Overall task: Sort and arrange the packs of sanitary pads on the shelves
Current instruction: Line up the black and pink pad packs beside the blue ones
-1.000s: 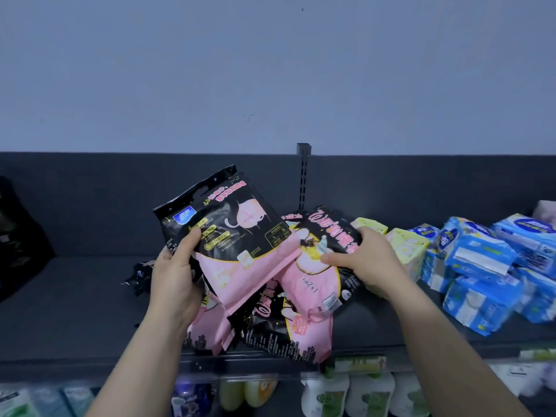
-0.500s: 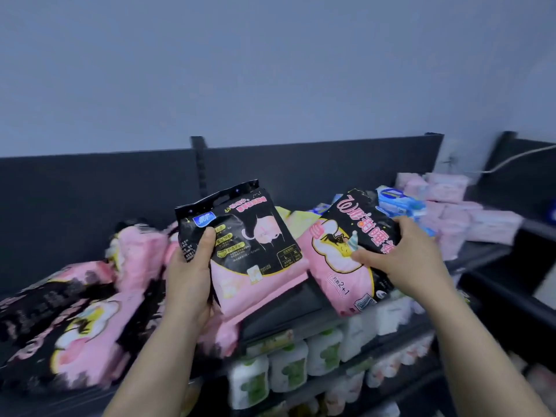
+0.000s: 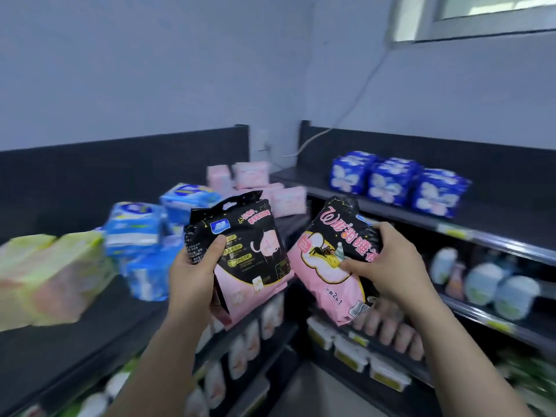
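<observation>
On the top shelf (image 3: 60, 356) lie yellow-green packs (image 3: 48, 275), with light-blue packs (image 3: 135, 233) to their right. Just in front of that shelf's edge, your left grip (image 3: 192, 278) clasps a handled black-and-pink pack (image 3: 255, 245) in the air. Farther right of the shelf, your right grip (image 3: 388, 266) grasps a second black-and-pink pack (image 3: 325, 284).

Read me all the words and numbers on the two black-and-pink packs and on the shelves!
"片数2+1": in a small box on the pink part of the right pack.
"甜睡": inside the big pink lettering on the right pack; the other characters are slanted or partly covered.
On the left pack: a blue logo, a pink slogan and yellow labels, all too blurred to read.
The price tags: too blurred to read.
</observation>
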`<state>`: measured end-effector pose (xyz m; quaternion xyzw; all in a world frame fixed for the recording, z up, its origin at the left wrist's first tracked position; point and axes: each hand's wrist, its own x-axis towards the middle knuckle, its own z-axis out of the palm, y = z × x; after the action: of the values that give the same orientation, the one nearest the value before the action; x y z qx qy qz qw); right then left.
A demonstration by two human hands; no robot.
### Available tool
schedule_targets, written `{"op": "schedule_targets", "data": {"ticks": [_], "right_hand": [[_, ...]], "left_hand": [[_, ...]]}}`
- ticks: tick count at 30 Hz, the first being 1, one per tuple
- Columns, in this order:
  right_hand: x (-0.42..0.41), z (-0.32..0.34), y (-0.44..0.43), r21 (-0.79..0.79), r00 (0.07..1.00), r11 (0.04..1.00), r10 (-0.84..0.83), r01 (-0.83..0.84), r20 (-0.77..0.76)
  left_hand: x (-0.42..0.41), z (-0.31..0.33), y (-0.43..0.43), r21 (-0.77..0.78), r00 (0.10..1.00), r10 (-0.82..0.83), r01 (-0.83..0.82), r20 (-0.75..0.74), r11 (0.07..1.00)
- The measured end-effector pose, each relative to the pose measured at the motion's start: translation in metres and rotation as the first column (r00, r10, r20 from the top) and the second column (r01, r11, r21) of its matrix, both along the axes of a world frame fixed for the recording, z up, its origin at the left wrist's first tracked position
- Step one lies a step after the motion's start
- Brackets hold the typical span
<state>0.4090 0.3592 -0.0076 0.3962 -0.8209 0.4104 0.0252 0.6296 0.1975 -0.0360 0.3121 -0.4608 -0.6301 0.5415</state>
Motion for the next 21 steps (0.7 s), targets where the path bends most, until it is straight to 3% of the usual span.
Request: {"op": "schedule_targets", "data": {"ticks": [12, 21], "right_hand": [[-0.181, -0.01, 0.158, 0.031, 0.943, 0.943, -0.33, 0.331, -0.034], [-0.284, -0.017, 0.218, 0.021, 0.853, 0.853, -0.52, 0.521, -0.039]], "left_hand": [[-0.26, -0.016, 0.099, 0.028, 0.934, -0.357, 0.358, -0.027, 0.933], [-0.414, -0.012, 0.131, 0.029, 0.846, -0.533, 0.533, 0.0, 0.846]]}}
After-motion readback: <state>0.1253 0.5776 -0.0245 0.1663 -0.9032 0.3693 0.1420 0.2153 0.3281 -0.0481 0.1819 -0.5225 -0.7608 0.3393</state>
